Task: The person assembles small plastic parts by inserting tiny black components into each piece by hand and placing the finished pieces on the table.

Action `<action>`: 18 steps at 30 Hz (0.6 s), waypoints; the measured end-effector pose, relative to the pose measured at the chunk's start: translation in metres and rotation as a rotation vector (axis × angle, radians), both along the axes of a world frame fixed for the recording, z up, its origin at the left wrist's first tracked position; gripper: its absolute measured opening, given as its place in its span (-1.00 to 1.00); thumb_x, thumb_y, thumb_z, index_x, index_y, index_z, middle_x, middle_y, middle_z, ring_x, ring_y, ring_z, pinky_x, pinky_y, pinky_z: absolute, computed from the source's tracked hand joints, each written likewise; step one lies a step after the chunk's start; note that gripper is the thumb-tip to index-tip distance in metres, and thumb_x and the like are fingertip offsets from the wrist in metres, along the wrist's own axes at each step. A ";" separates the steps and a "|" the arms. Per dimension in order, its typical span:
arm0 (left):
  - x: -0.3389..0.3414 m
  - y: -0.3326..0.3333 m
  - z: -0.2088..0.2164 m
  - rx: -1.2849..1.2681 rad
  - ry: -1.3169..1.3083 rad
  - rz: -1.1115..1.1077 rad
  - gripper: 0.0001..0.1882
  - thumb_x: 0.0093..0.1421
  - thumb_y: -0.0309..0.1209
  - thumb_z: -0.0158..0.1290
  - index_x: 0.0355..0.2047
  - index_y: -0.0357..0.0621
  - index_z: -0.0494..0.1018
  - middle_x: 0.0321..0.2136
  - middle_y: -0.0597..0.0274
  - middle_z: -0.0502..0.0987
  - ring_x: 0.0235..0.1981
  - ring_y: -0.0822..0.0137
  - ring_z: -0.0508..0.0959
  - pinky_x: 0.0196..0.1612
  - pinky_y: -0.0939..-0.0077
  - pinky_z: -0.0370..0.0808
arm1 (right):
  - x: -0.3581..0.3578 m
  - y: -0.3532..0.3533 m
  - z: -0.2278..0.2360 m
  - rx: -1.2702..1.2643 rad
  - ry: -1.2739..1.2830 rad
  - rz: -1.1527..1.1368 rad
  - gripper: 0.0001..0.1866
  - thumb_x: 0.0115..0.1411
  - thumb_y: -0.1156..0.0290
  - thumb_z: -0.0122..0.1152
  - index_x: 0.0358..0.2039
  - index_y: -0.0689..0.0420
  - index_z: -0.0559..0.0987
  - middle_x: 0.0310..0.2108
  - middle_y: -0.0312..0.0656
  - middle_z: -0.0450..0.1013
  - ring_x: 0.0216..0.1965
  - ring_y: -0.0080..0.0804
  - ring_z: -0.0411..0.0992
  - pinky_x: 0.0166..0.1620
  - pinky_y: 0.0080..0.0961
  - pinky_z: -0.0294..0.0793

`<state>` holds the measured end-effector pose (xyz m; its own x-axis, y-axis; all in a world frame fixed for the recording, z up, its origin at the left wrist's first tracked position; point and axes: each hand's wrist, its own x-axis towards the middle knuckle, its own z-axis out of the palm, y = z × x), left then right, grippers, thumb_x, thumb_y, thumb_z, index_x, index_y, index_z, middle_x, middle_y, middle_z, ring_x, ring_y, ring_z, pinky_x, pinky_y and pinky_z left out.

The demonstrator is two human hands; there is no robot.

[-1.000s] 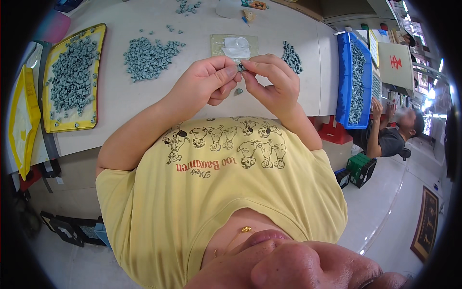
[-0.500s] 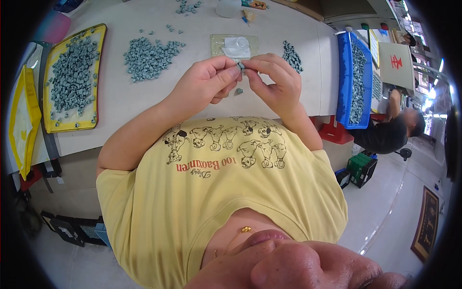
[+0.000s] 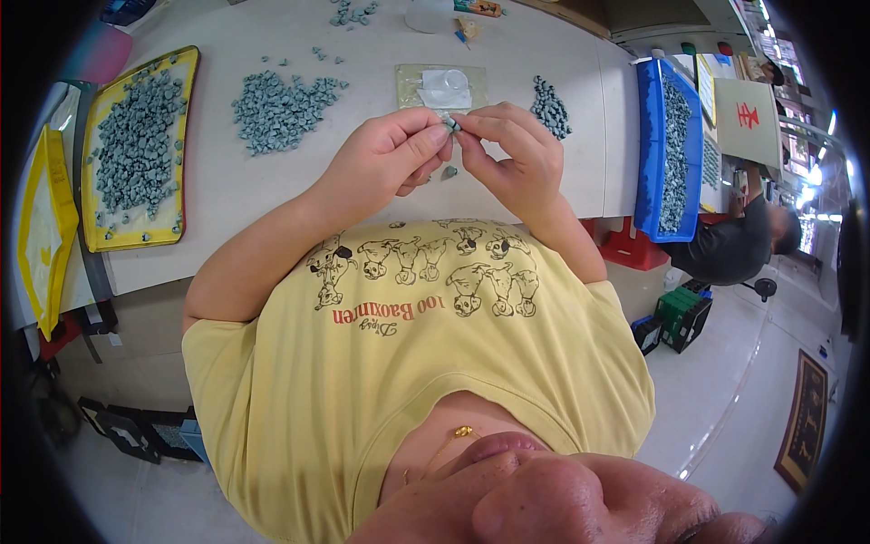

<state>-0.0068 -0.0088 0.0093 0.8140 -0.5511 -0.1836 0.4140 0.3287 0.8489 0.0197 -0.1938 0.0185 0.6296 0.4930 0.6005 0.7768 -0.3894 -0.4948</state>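
Note:
Over the table's near edge, my left hand [image 3: 394, 152] and my right hand [image 3: 518, 156] meet fingertip to fingertip. Both are closed in a pinch on one small grey-green part [image 3: 452, 124], mostly covered by the fingers. A loose part [image 3: 449, 171] of the same colour lies on the table just below it, between the hands. Beyond my fingers is a flat clear-and-yellowish packet [image 3: 410, 86] with a white label. A large heap of grey-green parts [image 3: 283, 111] spreads left of my left hand; a smaller heap [image 3: 550, 109] sits beyond my right hand.
At the left lies a yellow tray [image 3: 118, 240] full of similar parts. A blue bin [image 3: 649, 154] holding more stands at the right table edge. Past it a co-worker in a dark shirt [image 3: 729, 249] sits. Some parts [image 3: 353, 13] are scattered at the far edge.
My right hand has shifted slightly left, and the pinched part has turned a little between the fingertips. The co-worker's arm at the right has moved.

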 end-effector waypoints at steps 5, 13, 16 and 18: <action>-0.001 0.000 0.001 0.009 -0.004 0.000 -0.75 0.30 -0.32 -0.19 -0.45 -0.18 0.33 -0.68 0.48 0.17 -0.68 0.63 0.08 -0.64 0.74 0.04 | -0.003 0.002 0.002 0.009 -0.009 -0.024 -0.78 -0.15 0.73 0.22 -0.41 0.27 0.54 -0.49 -0.15 0.49 -0.50 -0.42 0.45 -0.47 -0.64 0.42; -0.002 -0.003 0.003 -0.064 0.126 0.039 -0.75 0.30 -0.30 -0.21 -0.45 -0.16 0.32 -0.68 0.48 0.17 -0.68 0.64 0.06 -0.64 0.73 0.02 | -0.003 -0.002 0.007 0.017 0.099 0.004 -0.81 -0.09 0.71 0.22 -0.39 0.29 0.55 -0.47 -0.15 0.49 -0.49 -0.43 0.45 -0.44 -0.64 0.43; -0.002 -0.004 0.005 -0.036 0.109 0.037 -0.75 0.31 -0.30 -0.22 -0.45 -0.16 0.31 -0.68 0.48 0.17 -0.68 0.63 0.06 -0.64 0.73 0.01 | -0.004 -0.004 0.004 0.018 0.085 0.016 -0.82 -0.07 0.71 0.21 -0.38 0.29 0.55 -0.46 -0.14 0.49 -0.50 -0.44 0.45 -0.44 -0.64 0.43; -0.003 -0.004 0.004 -0.040 0.106 0.032 -0.75 0.30 -0.30 -0.21 -0.45 -0.16 0.31 -0.69 0.48 0.17 -0.68 0.64 0.06 -0.64 0.73 0.01 | -0.003 -0.005 0.004 0.019 0.086 0.017 -0.81 -0.08 0.71 0.21 -0.38 0.29 0.55 -0.46 -0.14 0.49 -0.50 -0.44 0.45 -0.44 -0.65 0.43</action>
<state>-0.0093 -0.0124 0.0130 0.8083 -0.5341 -0.2478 0.4894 0.3756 0.7870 0.0162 -0.1985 0.0229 0.6706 0.4929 0.5543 0.7378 -0.3661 -0.5671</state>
